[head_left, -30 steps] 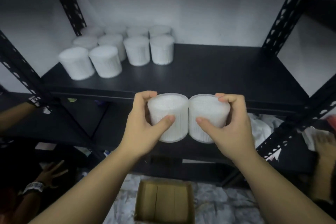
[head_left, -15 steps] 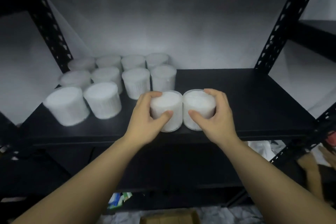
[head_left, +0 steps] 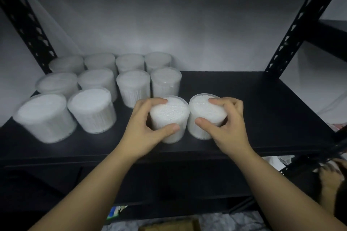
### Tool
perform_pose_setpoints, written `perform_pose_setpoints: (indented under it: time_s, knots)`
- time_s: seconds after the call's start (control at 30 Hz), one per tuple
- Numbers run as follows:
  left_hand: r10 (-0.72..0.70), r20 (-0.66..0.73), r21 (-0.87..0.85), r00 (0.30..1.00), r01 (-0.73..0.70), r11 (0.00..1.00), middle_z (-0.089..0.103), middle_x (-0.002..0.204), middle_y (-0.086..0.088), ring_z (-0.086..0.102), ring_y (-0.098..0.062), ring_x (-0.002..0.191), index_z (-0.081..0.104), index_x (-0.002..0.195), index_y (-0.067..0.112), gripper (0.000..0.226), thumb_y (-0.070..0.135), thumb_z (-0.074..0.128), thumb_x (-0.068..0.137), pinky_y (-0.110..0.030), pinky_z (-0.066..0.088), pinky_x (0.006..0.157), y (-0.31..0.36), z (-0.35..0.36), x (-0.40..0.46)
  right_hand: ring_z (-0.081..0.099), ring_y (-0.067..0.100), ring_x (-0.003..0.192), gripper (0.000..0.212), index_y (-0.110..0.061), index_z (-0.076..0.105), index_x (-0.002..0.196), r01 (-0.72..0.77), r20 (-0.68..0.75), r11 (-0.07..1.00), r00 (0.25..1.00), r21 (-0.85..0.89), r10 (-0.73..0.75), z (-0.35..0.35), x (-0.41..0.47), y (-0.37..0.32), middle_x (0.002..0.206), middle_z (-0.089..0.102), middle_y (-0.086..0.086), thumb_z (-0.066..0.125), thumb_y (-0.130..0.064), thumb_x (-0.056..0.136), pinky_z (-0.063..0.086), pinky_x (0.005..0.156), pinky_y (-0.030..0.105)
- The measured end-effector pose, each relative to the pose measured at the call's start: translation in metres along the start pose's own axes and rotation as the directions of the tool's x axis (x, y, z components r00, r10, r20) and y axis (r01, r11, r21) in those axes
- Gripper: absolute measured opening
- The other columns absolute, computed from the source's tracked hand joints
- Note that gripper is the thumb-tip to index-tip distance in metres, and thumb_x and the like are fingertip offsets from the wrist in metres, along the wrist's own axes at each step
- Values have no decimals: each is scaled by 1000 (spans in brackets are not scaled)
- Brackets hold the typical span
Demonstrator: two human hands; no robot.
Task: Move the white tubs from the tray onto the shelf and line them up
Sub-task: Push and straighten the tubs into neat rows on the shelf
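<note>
Tubs of clear round plastic packed with white cotton swabs stand on the black metal shelf (head_left: 244,99). Left hand (head_left: 144,129) curls thumb and fingers round one tub (head_left: 169,116); right hand (head_left: 225,125) grips its neighbour (head_left: 205,110), touching. Ten more tubs (head_left: 105,88) sit in rows behind them to the left.

A pale grey wall (head_left: 169,15) stands behind a black metal rack, its perforated uprights (head_left: 300,20) slanting at both sides. Light is dim and falls off upward. Below, crumpled pale sheeting (head_left: 225,221) covers the floor.
</note>
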State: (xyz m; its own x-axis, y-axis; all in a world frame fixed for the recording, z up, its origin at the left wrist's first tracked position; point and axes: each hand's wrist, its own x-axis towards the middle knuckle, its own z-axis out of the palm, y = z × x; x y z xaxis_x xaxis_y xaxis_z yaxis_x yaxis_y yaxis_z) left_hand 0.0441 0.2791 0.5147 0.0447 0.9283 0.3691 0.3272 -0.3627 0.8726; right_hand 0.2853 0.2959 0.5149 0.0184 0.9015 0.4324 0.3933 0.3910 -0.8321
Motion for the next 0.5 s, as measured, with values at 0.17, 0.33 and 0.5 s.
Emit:
perform_pose_setpoints:
  time_s: [0.17, 0.33, 0.5]
  knots:
    - [-29, -12, -32, 1000, 29, 999, 53, 132, 13, 53, -10, 127, 47, 138, 44, 75, 48, 79, 70, -26, 46, 102, 5, 0, 0, 50, -6, 118, 75, -45, 52, 126, -48, 80, 997, 996, 56, 43, -6, 5, 1, 131, 43, -11, 83, -59, 60, 46, 93, 11]
    - [-152, -42, -182, 987, 142, 973, 59, 126, 8, 62, -13, 117, 44, 125, 36, 69, 36, 78, 65, -39, 53, 93, 5, 2, 0, 56, 0, 122, 93, -39, 37, 139, -147, 181, 968, 977, 201, 111, -16, 12, 9, 136, 52, -15, 89, -47, 62, 52, 99, 29]
    - [-177, -39, -141, 983, 170, 975, 56, 133, 5, 54, -12, 125, 49, 132, 26, 66, 32, 62, 68, -39, 45, 102, 7, 3, 1, 58, 1, 120, 83, -34, 36, 140, -192, 247, 948, 960, 253, 129, -18, 15, 15, 134, 57, -16, 88, -24, 76, 51, 103, 35]
